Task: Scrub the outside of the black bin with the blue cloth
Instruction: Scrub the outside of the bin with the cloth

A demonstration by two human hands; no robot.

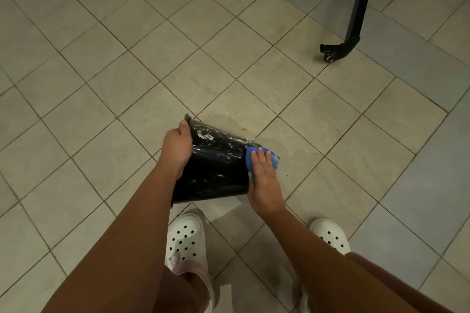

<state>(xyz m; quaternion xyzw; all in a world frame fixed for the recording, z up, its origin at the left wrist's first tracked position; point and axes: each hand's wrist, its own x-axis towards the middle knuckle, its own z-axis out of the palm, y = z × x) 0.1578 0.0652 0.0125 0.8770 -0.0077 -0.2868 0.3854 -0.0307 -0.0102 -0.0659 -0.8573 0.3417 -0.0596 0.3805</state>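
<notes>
The black bin (216,168) is tipped on its side above the tiled floor, its glossy wall streaked with white suds. My left hand (176,146) grips the bin's rim at its left end, thumb over the edge. My right hand (262,175) presses the blue cloth (269,157) flat against the bin's base end on the right, fingers straight over the cloth. Foam clings to the cloth's right edge. The bin's opening is hidden from view.
Beige floor tiles (229,63) spread all around. A black furniture leg with a caster (353,20) stands at the upper right. My feet in white clogs (185,239) are planted just below the bin. Small white flecks lie on the tile beyond the bin.
</notes>
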